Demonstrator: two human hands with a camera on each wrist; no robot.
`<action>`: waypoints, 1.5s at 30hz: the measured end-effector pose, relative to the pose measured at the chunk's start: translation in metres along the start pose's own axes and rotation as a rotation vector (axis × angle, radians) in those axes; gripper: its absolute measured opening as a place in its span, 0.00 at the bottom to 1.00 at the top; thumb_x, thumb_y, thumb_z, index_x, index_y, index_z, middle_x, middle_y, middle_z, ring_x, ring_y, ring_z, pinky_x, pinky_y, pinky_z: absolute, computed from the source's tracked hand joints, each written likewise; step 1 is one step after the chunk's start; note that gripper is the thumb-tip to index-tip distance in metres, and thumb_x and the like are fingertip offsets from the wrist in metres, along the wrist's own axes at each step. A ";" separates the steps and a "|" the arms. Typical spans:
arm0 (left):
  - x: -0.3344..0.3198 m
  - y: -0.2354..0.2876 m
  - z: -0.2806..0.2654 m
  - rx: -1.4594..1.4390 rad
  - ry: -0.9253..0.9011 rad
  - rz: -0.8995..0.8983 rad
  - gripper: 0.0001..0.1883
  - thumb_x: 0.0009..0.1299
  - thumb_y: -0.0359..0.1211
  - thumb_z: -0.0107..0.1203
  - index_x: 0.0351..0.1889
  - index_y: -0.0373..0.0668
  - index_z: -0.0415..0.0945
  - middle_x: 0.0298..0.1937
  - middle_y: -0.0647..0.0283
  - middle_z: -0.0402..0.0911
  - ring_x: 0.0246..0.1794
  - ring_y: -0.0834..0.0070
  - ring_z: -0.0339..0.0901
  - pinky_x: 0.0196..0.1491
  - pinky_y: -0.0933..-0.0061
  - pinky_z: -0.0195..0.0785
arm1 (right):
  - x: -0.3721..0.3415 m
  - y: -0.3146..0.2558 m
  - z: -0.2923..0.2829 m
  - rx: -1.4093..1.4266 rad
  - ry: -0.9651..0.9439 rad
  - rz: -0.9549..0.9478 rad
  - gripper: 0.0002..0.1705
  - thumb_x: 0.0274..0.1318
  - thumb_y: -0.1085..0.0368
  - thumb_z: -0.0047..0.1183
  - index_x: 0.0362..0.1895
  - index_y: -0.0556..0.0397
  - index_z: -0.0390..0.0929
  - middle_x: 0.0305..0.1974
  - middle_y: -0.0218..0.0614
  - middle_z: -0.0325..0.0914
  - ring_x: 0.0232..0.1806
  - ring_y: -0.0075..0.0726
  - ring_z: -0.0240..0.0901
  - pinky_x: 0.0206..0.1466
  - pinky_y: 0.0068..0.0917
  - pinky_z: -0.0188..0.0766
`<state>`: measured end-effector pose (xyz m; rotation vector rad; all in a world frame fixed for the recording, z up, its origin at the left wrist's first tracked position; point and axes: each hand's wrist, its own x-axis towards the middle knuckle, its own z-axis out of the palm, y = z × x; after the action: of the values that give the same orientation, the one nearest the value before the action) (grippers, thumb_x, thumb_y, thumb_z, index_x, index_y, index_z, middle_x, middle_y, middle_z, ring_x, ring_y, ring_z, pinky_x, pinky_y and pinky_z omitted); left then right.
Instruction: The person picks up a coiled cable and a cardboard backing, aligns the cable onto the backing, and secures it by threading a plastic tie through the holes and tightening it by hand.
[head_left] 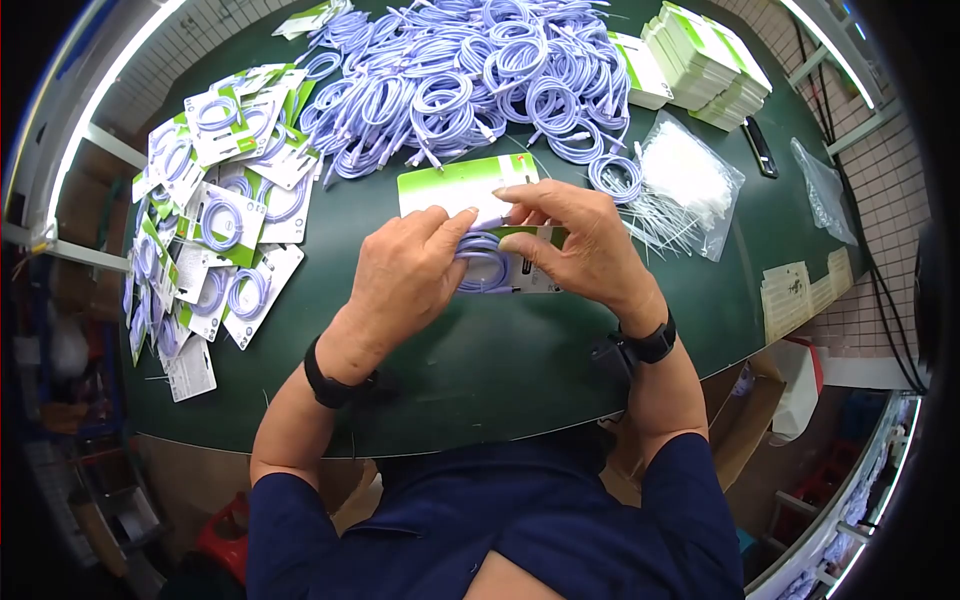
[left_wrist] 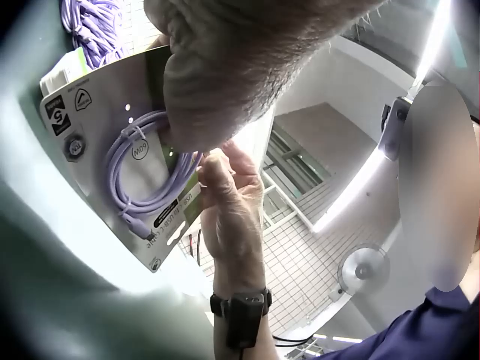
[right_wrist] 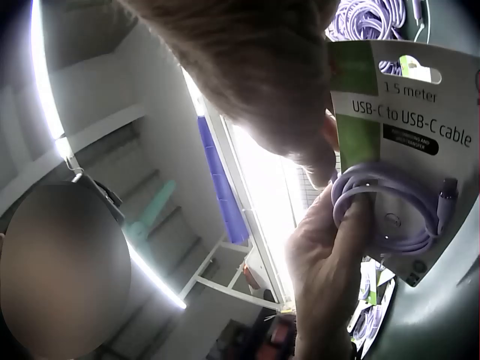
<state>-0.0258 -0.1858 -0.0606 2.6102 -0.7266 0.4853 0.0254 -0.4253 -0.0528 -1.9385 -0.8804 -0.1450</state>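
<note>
A purple coiled cable [left_wrist: 120, 169] lies against a printed card [left_wrist: 90, 112], seen close in the left wrist view. The left hand [head_left: 408, 262] grips the coil and card at their left part, its thumb over the coil [right_wrist: 409, 244] in the right wrist view. The right hand [head_left: 580, 240] is at the card's right side, thumb and fingers bent around the cable's upper end near the card's edge; its exact contact is hidden. Behind both hands a green and white card [head_left: 430, 185] lies on the table.
A large heap of purple coiled cables [head_left: 440, 95] covers the back of the green table [head_left: 440, 400]. Carded cables [head_left: 220, 220] pile up at the left. Stacked cards [head_left: 700, 70], a bag of white ties [head_left: 685, 170] and a black tool [head_left: 760, 148] are at the right.
</note>
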 end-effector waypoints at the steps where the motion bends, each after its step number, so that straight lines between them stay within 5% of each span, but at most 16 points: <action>1: 0.000 0.000 0.003 -0.001 0.024 0.013 0.26 0.62 0.30 0.68 0.61 0.42 0.82 0.39 0.60 0.80 0.37 0.57 0.81 0.42 0.57 0.74 | 0.001 -0.001 0.001 -0.091 -0.008 -0.082 0.19 0.56 0.71 0.72 0.53 0.56 0.87 0.38 0.37 0.86 0.37 0.33 0.85 0.41 0.29 0.81; 5: 0.001 0.003 0.004 -0.048 0.070 0.041 0.26 0.60 0.27 0.68 0.59 0.41 0.82 0.37 0.58 0.80 0.35 0.56 0.81 0.39 0.57 0.75 | 0.004 0.000 0.003 -0.239 -0.006 -0.254 0.15 0.54 0.69 0.72 0.46 0.56 0.85 0.37 0.39 0.84 0.37 0.44 0.83 0.40 0.36 0.80; 9: 0.000 0.005 0.005 -0.133 0.109 0.009 0.25 0.59 0.24 0.69 0.57 0.40 0.83 0.38 0.56 0.83 0.35 0.55 0.83 0.38 0.59 0.77 | 0.002 -0.004 0.009 -0.377 -0.042 -0.203 0.12 0.56 0.68 0.70 0.41 0.56 0.79 0.37 0.39 0.80 0.39 0.48 0.80 0.42 0.40 0.77; 22: -0.009 -0.009 0.031 -0.185 0.336 0.160 0.13 0.59 0.22 0.69 0.42 0.40 0.84 0.43 0.61 0.86 0.38 0.62 0.86 0.41 0.63 0.80 | -0.021 0.007 0.021 -0.507 0.058 -0.193 0.13 0.59 0.67 0.68 0.42 0.52 0.75 0.41 0.37 0.81 0.42 0.47 0.78 0.46 0.43 0.71; 45: 0.000 -0.013 0.026 -0.080 0.210 0.202 0.11 0.59 0.21 0.64 0.40 0.37 0.81 0.43 0.57 0.85 0.40 0.61 0.86 0.41 0.63 0.81 | -0.021 0.015 0.030 -0.470 0.136 -0.226 0.13 0.54 0.69 0.71 0.40 0.53 0.78 0.42 0.37 0.83 0.39 0.45 0.78 0.43 0.40 0.71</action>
<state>-0.0127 -0.1870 -0.0864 2.3782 -0.9217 0.7595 0.0124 -0.4160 -0.0889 -2.2167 -1.0389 -0.6603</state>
